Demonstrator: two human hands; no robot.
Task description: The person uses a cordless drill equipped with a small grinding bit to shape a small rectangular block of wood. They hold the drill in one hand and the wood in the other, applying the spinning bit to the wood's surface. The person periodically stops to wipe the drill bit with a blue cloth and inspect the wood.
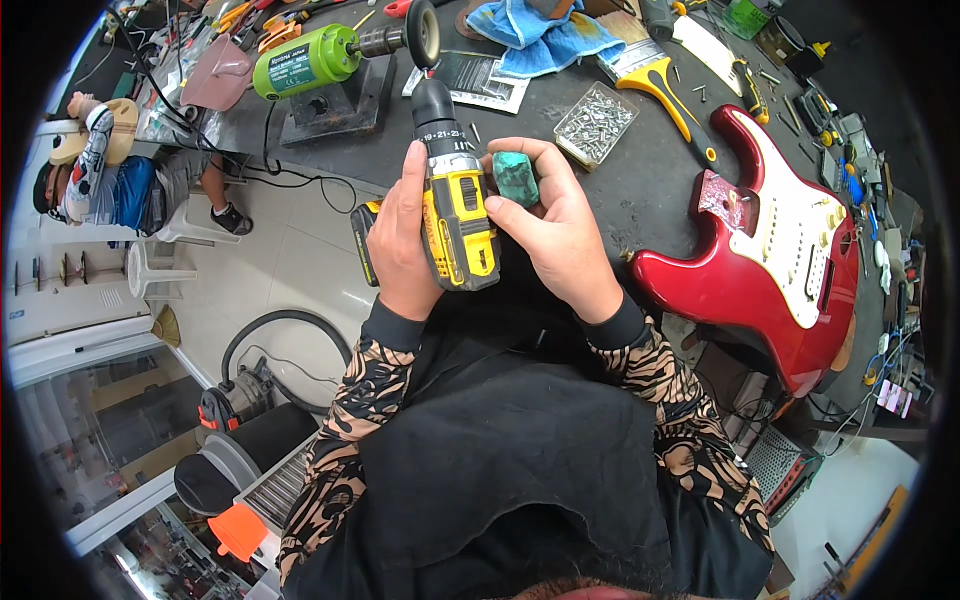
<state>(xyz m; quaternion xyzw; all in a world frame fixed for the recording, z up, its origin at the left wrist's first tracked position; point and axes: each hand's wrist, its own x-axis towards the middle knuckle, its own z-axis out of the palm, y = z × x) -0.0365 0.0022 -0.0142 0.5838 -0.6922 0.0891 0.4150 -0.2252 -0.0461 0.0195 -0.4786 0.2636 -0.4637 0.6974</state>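
Note:
My left hand (405, 250) is wrapped round a yellow and black cordless drill (462, 225). The drill's black chuck points away from me over the near edge of the dark workbench (390, 150). Between the thumb and fingers of my right hand (565, 240) is a dark green, rough-faced block (515, 178), just right of the drill. My right thumb tip lies against or very close to the drill body. Beyond the chuck stands a green bench motor (305, 65) with a small wheel (423, 35) on its shaft. Whatever the chuck grips is too small to make out.
A glossy red guitar body (730, 270) with a cream plate overhangs the bench at right. Near it are a box of screws (597, 122) and a yellow-handled brush (665, 95). A vacuum cleaner (245, 395) stands on the floor at left. Another person (130, 185) sits far left.

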